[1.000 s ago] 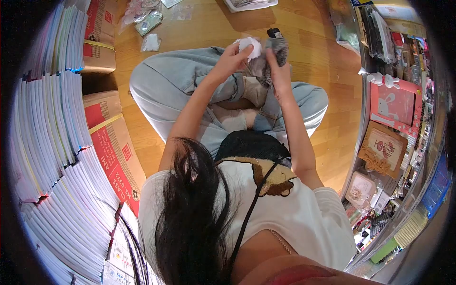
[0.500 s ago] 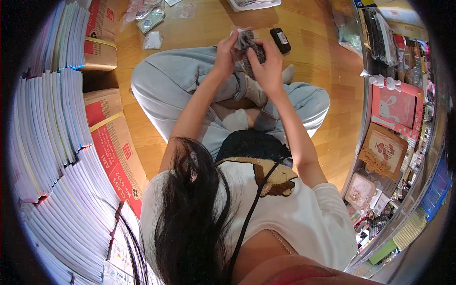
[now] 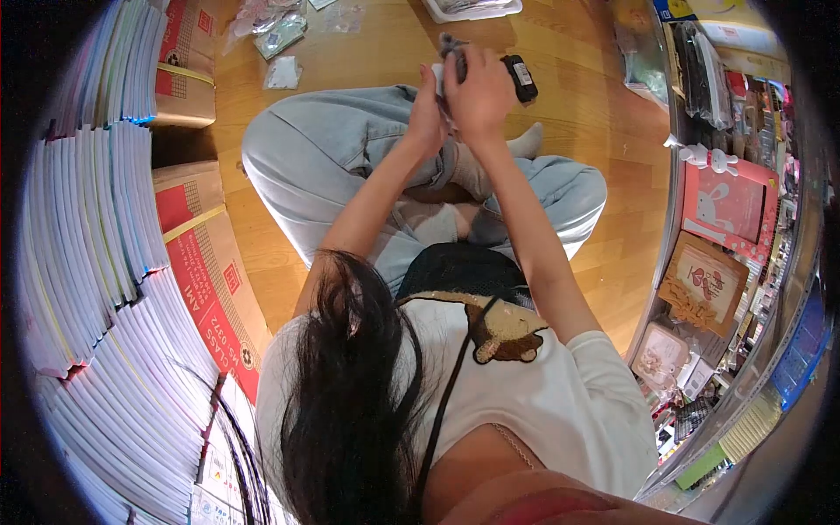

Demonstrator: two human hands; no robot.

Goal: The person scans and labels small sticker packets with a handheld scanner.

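Above my crossed legs, my right hand (image 3: 481, 94) is wrapped round a fuzzy grey item (image 3: 452, 51), whose top shows past the fingers. My left hand (image 3: 427, 115) is pressed against its left side, with a thin whitish piece (image 3: 437, 77) between the two hands. Most of what they hold is hidden by the right hand. A small black object with a white label (image 3: 522, 74) lies on the wooden floor just right of my right hand.
Stacked books (image 3: 96, 210) and red-and-brown cartons (image 3: 197, 254) line the left. Plastic packets (image 3: 282, 73) and a white tray (image 3: 472, 10) lie ahead. On the right stands a shelf with a pink bunny frame (image 3: 728, 203) and a wooden plaque (image 3: 703, 282).
My right hand has turned over the grey item and now covers most of it, its back facing up. My left hand has shifted slightly lower, towards my body.
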